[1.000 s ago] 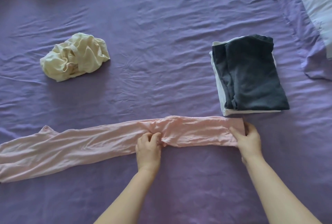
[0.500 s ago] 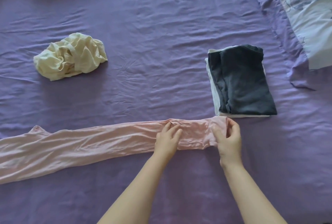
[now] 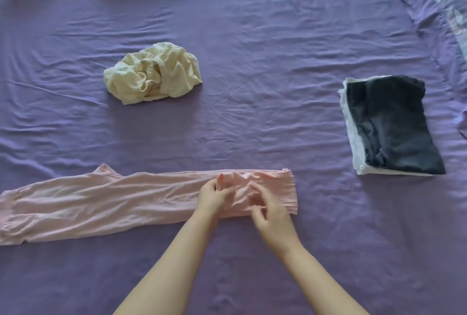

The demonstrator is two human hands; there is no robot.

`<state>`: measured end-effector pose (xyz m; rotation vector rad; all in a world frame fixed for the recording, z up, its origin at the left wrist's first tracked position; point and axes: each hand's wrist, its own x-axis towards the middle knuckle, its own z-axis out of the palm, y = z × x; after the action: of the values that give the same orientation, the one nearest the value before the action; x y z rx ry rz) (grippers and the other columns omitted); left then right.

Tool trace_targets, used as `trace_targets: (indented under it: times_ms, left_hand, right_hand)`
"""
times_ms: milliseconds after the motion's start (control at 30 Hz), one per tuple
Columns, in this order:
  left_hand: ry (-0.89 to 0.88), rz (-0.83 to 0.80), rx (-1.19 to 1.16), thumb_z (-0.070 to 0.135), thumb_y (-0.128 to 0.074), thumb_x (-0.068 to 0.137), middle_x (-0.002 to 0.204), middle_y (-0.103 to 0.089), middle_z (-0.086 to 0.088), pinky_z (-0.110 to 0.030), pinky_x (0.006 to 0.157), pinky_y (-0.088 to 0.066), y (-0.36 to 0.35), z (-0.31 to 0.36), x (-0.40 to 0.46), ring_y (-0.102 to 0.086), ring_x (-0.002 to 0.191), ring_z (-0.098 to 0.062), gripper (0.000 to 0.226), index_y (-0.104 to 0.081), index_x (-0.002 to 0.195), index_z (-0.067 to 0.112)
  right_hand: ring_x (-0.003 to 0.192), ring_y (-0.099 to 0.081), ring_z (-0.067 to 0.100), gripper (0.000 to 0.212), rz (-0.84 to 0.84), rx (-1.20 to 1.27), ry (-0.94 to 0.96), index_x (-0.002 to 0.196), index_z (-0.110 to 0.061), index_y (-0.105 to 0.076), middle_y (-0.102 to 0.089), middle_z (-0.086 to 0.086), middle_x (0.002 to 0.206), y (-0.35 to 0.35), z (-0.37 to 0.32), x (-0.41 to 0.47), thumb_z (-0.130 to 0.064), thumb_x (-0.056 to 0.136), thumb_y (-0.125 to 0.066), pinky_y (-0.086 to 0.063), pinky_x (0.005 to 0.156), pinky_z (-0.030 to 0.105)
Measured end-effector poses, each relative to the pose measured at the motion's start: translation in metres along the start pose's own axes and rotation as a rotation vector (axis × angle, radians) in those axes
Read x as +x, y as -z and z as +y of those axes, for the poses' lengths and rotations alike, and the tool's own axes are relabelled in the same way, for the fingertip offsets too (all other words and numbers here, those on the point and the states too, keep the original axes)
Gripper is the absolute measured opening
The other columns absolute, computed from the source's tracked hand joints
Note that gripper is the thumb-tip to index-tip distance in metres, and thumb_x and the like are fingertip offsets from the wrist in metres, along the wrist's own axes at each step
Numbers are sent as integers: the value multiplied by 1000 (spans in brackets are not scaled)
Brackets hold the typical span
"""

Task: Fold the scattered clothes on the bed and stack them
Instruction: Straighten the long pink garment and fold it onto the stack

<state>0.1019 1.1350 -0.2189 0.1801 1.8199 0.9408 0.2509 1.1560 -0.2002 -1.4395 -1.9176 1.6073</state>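
The purple bed sheet (image 3: pixel 252 36) carries no legible writing. A long pink garment (image 3: pixel 101 203) lies flat along its near edge, right end folded over. A folded stack (image 3: pixel 394 125), dark grey on white, sits at right. A crumpled cream garment (image 3: pixel 154 73) lies apart, farther back. Left hand (image 3: pixel 212 194) and right hand (image 3: pixel 271 216) pinch the pink fold.

Thin, soft pink cloth garment (image 3: pixel 101 203), crumpled cream cloth (image 3: pixel 154 73), matt dark knit (image 3: pixel 394 122), wrinkled purple cotton-like sheet (image 3: pixel 252 36).
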Motion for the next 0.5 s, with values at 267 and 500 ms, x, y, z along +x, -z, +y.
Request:
trace_targets:
  times_ms: [267,500]
  left_hand:
    - [-220,116,145,5,-48,96,106,-63,10,-2,73,-36,75,-12,20,-54,100,-1,24,-65,112,10]
    - [-147,130,325,26,-55,95,80,-60,3,-25,67,-41,120,-46,38,-52,78,-15,16,-64,96,13]
  right_hand:
    - [143,-20,26,53,110,-638,-40,142,-15,-40,-27,7,154,6,29,14,-12,90,-52,-24,112,40]
    - [146,8,24,60,-102,-901,-127,149,-33,-16,22,4,156,-25,42,21,-50,95,-37,-10,116,40]
